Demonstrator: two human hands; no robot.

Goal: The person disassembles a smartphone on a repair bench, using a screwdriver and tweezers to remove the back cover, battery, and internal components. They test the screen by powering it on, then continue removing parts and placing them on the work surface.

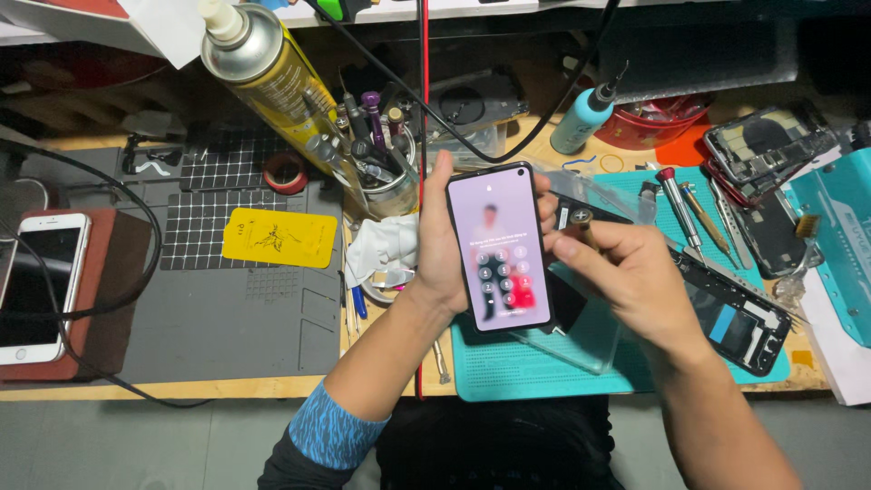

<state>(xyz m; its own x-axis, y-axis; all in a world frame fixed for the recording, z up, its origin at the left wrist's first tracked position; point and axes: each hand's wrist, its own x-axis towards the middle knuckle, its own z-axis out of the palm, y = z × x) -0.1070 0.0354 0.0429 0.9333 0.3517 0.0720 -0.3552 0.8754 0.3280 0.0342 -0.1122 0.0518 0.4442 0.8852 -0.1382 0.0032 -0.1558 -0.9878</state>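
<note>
My left hand (437, 245) grips a black smartphone (500, 246) upright, its lit screen showing a round-button keypad. My right hand (626, 277) hovers at the phone's right edge, fingers curled around a small tool with a brownish handle (585, 227); its tip end is hidden by my fingers. Both hands are above a teal work mat (535, 367). Under my right hand lies an opened phone body (739, 318) with its inner parts exposed.
A grey grid mat (227, 308) with a yellow card (281, 238) lies to the left, a white phone (36, 286) beyond it. A spray can (268, 68), a tool cup (376, 145), screwdrivers (680, 209), a blue bottle (583, 118) and dismantled phones (767, 145) crowd the back.
</note>
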